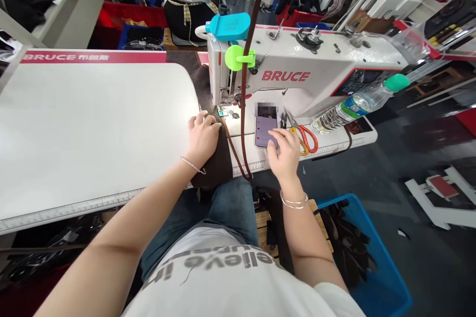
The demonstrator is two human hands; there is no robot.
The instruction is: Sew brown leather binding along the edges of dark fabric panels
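Evidently the left hand [204,138] lies over the dark cloth [217,166], which stretches past it at 12 o'clock and down to 5 o'clock; whether its fingers pinch the fabric I cannot tell. Loosely bent and gripping nothing, the right hand [285,153] reaches over the phone [263,131] at its 11 o'clock, with scissors [308,139] at 2 o'clock.

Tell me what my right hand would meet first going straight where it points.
Your right hand would likely meet the phone first: they overlap in view, but whether they touch is unclear.
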